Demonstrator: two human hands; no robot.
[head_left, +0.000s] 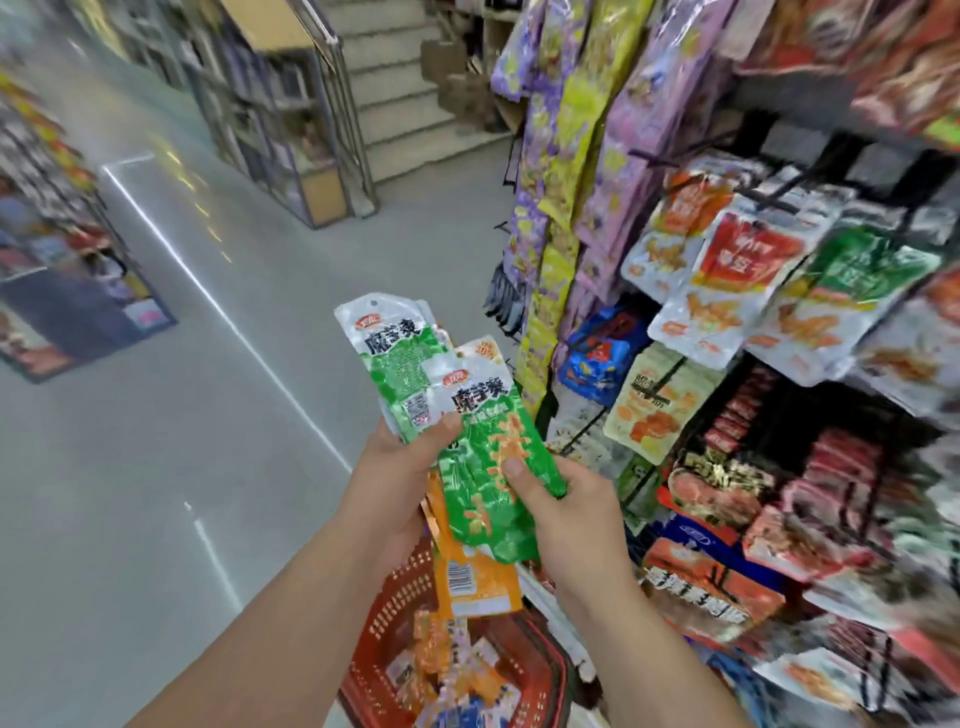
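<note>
1. Two hands are in view, both held above the basket in mid-air. The left hand (395, 483) pinches a fan of packets, its thumb pressed over their lower part and its other fingers hidden behind.
2. Three packets can be counted in the fan: two green and one orange. A thin edge of something orange also shows behind them, too little to identify.
3. The rear green packet (400, 364) stands highest and furthest left, upright. The front green packet (478, 488) overlaps it, tilted to the right. The orange packet (478, 577) hangs below both.
4. The right hand (571, 519) pinches the front green packet. Its thumb lies flat on the packet's face and its fingers are underneath, out of sight.
5. One red plastic basket (400, 608) sits under the hands. It holds a heap of orange packets (441, 654) mixed with other wrappers, too blurred to count.
6. The grey shop floor (208, 364) is glossy and carries streaks of light.
7. Blurred shelves (47, 249) stand at far left. A staircase (400, 104) with a metal handrail (332, 78) is at top centre. A hanging rack (779, 312) crowded with snack bags fills the right.
</note>
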